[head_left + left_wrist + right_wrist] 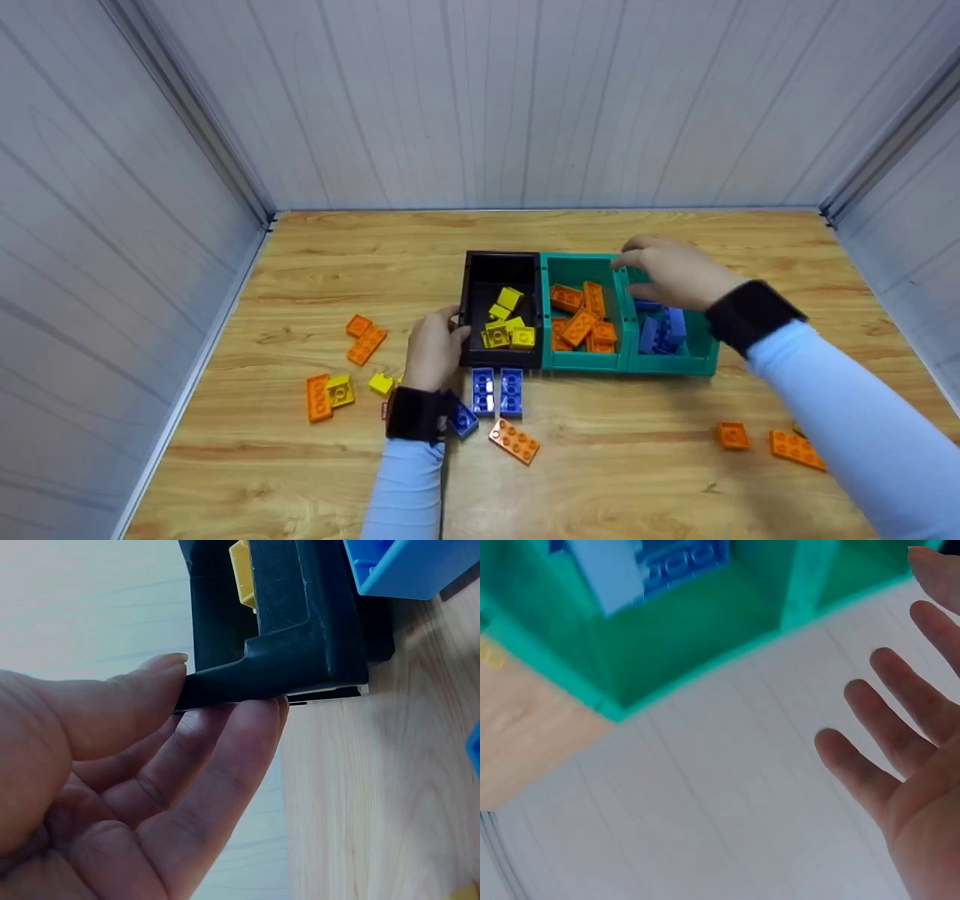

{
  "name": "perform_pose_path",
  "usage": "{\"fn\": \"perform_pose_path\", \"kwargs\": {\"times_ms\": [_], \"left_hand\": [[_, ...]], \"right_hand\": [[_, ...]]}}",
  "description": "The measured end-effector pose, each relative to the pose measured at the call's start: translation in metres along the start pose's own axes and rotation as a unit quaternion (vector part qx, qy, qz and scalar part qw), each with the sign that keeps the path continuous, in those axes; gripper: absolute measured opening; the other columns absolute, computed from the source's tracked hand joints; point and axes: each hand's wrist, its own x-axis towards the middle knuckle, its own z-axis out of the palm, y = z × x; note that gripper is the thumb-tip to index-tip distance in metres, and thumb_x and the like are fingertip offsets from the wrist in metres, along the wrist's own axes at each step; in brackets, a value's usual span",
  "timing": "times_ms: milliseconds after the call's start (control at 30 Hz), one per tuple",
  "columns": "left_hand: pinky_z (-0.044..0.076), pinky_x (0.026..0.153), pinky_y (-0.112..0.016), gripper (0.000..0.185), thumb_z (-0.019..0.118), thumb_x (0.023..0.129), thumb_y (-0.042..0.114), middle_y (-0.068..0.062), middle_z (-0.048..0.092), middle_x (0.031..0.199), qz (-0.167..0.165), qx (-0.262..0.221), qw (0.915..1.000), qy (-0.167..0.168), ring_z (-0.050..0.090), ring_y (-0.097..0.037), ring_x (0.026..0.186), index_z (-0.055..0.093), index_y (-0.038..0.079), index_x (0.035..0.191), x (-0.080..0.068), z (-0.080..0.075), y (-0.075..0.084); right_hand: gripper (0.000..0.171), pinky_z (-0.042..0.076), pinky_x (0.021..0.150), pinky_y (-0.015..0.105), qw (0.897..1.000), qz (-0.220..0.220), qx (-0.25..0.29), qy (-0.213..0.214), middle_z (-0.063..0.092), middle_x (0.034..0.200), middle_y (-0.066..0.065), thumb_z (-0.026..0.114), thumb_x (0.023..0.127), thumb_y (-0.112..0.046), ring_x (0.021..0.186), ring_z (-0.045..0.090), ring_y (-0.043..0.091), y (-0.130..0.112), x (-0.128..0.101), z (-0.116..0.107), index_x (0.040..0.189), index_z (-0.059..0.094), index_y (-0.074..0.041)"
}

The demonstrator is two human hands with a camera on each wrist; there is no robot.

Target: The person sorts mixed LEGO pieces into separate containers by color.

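Black bin: open-topped, upright on the table, holds several yellow bricks; left hand grips its left wall. Touching its right side, two green bins: the first green bin holds orange bricks, the second green bin blue bricks.

The bench is smooth wood with wavy lines. The black bin, green bins and bricks look like shiny, hard plastic.
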Motion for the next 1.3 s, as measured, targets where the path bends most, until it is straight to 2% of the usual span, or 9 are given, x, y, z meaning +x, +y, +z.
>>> {"fn": "perform_pose_path", "kwargs": {"times_ms": [167, 333, 467, 600, 667, 733, 900, 1033, 1300], "left_hand": [[0.053, 0.074, -0.039, 0.035, 0.067, 0.094, 0.006, -0.011, 0.069, 0.089, 0.016, 0.005, 0.9999, 0.004, 0.064, -0.024, 0.079, 0.063, -0.002, 0.128, 0.001, -0.002, -0.003], [0.053, 0.074, -0.039, 0.035, 0.067, 0.094, 0.006, -0.011, 0.069, 0.088, 0.023, 0.008, 0.9997, 0.004, 0.064, -0.024, 0.079, 0.064, -0.003, 0.128, 0.001, -0.005, -0.006], [0.053, 0.073, -0.039, 0.035, 0.067, 0.094, 0.007, -0.011, 0.069, 0.089, 0.018, 0.008, 0.9998, 0.004, 0.064, -0.025, 0.079, 0.064, -0.001, 0.128, 0.001, -0.006, -0.007], [0.053, 0.074, -0.039, 0.034, 0.066, 0.094, 0.006, -0.013, 0.07, 0.093, 0.015, 0.008, 0.9998, 0.005, 0.065, -0.025, 0.082, 0.064, -0.002, 0.128, 0.0, -0.01, -0.009], [0.054, 0.074, -0.038, 0.035, 0.066, 0.095, 0.006, -0.014, 0.07, 0.094, 0.011, 0.008, 0.9999, 0.005, 0.065, -0.025, 0.083, 0.063, -0.002, 0.128, 0.0, -0.011, -0.009], [0.054, 0.073, -0.038, 0.035, 0.066, 0.095, 0.006, -0.014, 0.07, 0.095, 0.006, 0.007, 0.9999, 0.006, 0.065, -0.025, 0.082, 0.063, -0.002, 0.129, 0.0, -0.013, -0.01], [0.053, 0.071, -0.037, 0.035, 0.066, 0.094, 0.006, -0.013, 0.069, 0.091, 0.004, 0.01, 0.9999, 0.011, 0.064, -0.024, 0.078, 0.063, -0.003, 0.129, 0.001, -0.015, -0.013], [0.053, 0.069, -0.038, 0.034, 0.066, 0.094, 0.006, -0.012, 0.069, 0.089, 0.011, 0.013, 0.9998, 0.012, 0.063, -0.024, 0.077, 0.064, -0.003, 0.127, 0.0, -0.016, -0.015], [0.054, 0.074, -0.041, 0.036, 0.066, 0.095, 0.006, -0.015, 0.071, 0.094, 0.011, 0.026, 0.9996, 0.007, 0.066, -0.026, 0.082, 0.062, -0.004, 0.129, 0.0, -0.018, -0.016]], "right_hand": [[0.039, 0.047, 0.094, 0.056, 0.999, 0.009, 0.013, 0.048, 0.055, 0.13, 0.024, 0.074, 0.09, -0.012, 0.116, 0.054, 0.042, 0.012, -0.047, -0.006, 0.126, 0.065, -0.002], [0.035, 0.046, 0.092, 0.06, 0.995, 0.044, 0.028, 0.084, 0.058, 0.125, 0.026, 0.073, 0.09, -0.011, 0.114, 0.055, 0.044, 0.037, -0.1, 0.008, 0.123, 0.065, 0.0], [0.037, 0.044, 0.089, 0.065, 0.986, 0.123, 0.046, 0.099, 0.058, 0.125, 0.03, 0.071, 0.092, -0.012, 0.112, 0.054, 0.05, 0.055, -0.149, 0.028, 0.126, 0.063, 0.001], [0.04, 0.049, 0.075, 0.063, 0.973, 0.183, 0.046, 0.133, 0.06, 0.117, 0.035, 0.075, 0.088, -0.011, 0.096, 0.06, 0.051, 0.064, -0.193, 0.054, 0.122, 0.063, 0.005], [0.041, 0.052, 0.065, 0.057, 0.967, 0.214, 0.052, 0.132, 0.06, 0.113, 0.037, 0.077, 0.085, -0.011, 0.088, 0.062, 0.05, 0.067, -0.212, 0.068, 0.12, 0.064, 0.007], [0.044, 0.053, 0.061, 0.054, 0.96, 0.247, 0.072, 0.109, 0.059, 0.113, 0.039, 0.077, 0.084, -0.012, 0.085, 0.062, 0.051, 0.07, -0.226, 0.081, 0.12, 0.063, 0.009], [0.05, 0.053, 0.066, 0.056, 0.931, 0.343, 0.123, 0.021, 0.056, 0.115, 0.04, 0.075, 0.087, -0.016, 0.094, 0.057, 0.056, 0.078, -0.248, 0.107, 0.124, 0.056, 0.013], [0.055, 0.053, 0.068, 0.054, 0.912, 0.379, 0.154, -0.008, 0.057, 0.11, 0.039, 0.075, 0.087, -0.016, 0.092, 0.059, 0.052, 0.082, -0.258, 0.124, 0.125, 0.051, 0.016], [0.054, 0.049, 0.069, 0.054, 0.915, 0.381, 0.135, 0.006, 0.06, 0.098, 0.034, 0.073, 0.089, -0.019, 0.079, 0.061, 0.039, 0.081, -0.262, 0.133, 0.124, 0.052, 0.017]]}}
